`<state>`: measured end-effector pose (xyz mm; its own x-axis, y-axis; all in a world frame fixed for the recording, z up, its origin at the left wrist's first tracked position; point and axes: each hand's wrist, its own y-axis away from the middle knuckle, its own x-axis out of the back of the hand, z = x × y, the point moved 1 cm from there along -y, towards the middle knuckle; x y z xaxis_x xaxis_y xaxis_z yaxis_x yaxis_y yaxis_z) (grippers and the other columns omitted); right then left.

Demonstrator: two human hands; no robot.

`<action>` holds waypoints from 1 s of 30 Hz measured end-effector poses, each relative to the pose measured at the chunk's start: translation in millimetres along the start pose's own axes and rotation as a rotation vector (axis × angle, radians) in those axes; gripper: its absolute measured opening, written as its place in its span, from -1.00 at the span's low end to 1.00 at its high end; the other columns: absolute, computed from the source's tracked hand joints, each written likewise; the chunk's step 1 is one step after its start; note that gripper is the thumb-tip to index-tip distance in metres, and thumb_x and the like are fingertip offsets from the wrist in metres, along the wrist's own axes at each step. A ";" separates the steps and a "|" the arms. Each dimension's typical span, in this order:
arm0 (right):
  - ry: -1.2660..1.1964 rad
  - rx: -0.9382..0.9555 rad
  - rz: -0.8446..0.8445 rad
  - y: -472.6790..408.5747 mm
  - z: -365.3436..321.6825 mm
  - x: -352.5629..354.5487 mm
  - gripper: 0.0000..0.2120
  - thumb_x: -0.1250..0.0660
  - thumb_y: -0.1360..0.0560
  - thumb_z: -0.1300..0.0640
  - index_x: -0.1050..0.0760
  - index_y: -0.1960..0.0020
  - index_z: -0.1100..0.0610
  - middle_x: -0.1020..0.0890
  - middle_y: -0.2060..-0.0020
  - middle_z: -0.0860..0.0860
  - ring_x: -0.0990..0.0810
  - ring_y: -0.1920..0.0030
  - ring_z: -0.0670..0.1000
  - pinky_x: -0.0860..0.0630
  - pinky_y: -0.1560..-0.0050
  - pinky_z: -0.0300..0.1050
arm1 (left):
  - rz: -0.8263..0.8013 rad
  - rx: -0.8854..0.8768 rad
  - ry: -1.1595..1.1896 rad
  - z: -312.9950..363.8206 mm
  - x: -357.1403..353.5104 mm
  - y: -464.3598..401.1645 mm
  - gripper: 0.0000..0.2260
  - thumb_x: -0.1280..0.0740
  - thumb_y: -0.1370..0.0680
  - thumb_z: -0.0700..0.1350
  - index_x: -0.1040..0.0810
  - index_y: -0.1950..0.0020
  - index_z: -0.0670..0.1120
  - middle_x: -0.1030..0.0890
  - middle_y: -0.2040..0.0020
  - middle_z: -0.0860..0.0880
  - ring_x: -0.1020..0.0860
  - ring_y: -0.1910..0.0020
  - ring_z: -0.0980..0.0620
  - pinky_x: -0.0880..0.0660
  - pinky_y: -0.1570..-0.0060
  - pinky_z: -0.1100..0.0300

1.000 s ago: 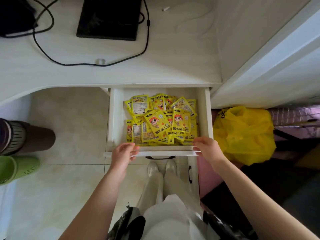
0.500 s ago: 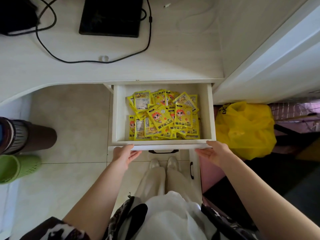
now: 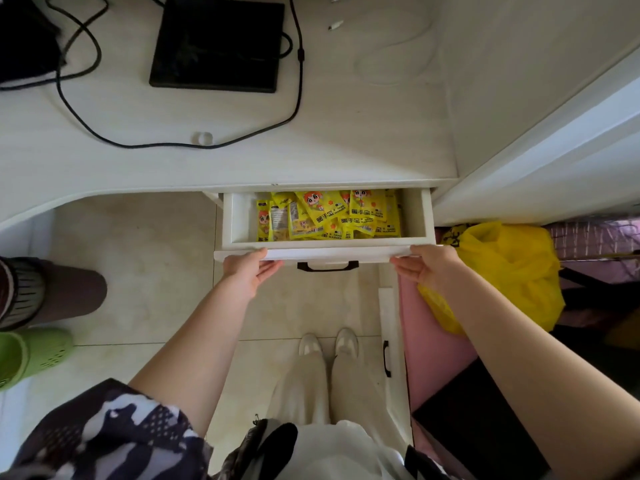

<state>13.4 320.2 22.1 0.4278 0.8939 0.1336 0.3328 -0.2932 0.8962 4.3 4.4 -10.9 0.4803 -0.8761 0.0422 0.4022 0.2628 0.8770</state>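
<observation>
White drawer (image 3: 325,252), seemingly pressed by left hand (image 3: 247,270) and right hand (image 3: 427,266).

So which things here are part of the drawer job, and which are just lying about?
In the job:
white drawer, partly open
yellow hand-warmer packets inside it
left hand and right hand, both touching the drawer's front

Just lying about:
flat black box and black cable on the desk
yellow bag
green basket

white drawer (image 3: 325,253) holds heaped yellow hand-warmer packets (image 3: 329,216).
</observation>
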 end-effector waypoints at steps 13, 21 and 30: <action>0.005 0.114 -0.079 -28.0 -70.4 -44.3 -0.69 -0.25 -0.51 0.46 -0.40 -0.25 0.46 -0.57 -0.06 0.31 -0.63 -0.07 0.22 -0.58 -0.10 0.04 | -0.046 -0.078 0.013 71.1 -52.9 -37.9 -0.89 -0.21 -0.57 -0.45 -0.43 0.11 -0.30 -0.56 0.12 -0.26 -0.62 0.20 -0.14 -0.64 0.37 0.14; -0.065 0.118 -0.131 -33.5 -80.5 -49.7 -0.88 -0.26 -0.49 0.48 -0.47 0.01 0.34 -0.55 -0.07 0.28 -0.62 -0.02 0.13 -0.58 -0.11 -0.02 | -0.141 -0.086 -0.051 77.4 -55.4 -30.3 -0.70 -0.26 -0.56 -0.42 -0.36 -0.26 -0.25 -0.53 -0.18 -0.23 -0.67 0.14 -0.14 -0.62 0.23 0.11; 0.381 0.254 -0.079 -1.4 -59.2 -30.9 -0.61 -0.23 -0.54 0.33 -0.38 -0.36 0.28 -0.60 0.03 0.26 -0.61 -0.03 0.20 -0.54 -0.19 0.03 | -0.174 -0.241 -0.431 54.2 -24.7 20.9 -0.64 -0.31 -0.56 -0.31 -0.43 -0.34 -0.08 -0.62 -0.14 -0.17 -0.65 0.19 -0.08 -0.58 0.07 0.09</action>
<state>-50.1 313.1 41.7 0.0690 0.9637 0.2578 0.5680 -0.2504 0.7840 -41.5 9.7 32.3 0.0461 -0.9886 0.1431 0.6402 0.1392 0.7555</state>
